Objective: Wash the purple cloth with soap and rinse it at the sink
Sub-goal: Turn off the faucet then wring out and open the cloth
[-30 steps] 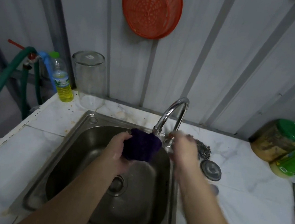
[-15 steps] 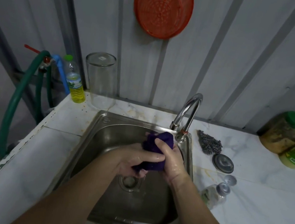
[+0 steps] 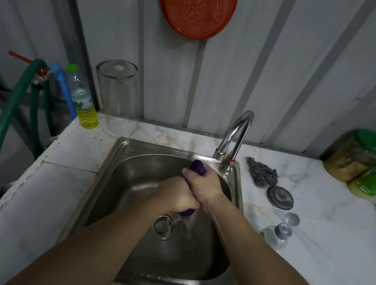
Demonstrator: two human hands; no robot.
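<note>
Both hands hold the purple cloth (image 3: 197, 167) rolled tight over the sink (image 3: 116, 161), just below the tap (image 3: 236, 134): the left hand (image 3: 175, 197) has its grip closed round the lower end, the right hand (image 3: 202, 184) round the upper. To wring it well, I judge the fists should twist in opposite directions, staying low over the drain (image 3: 163, 226) so the water falls into the basin, not onto the tabletop (image 3: 314, 232).

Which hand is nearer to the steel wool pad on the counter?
The right hand. It grips the purple cloth over the sink, just left of the steel wool pad. The left hand holds the cloth farther left.
</note>
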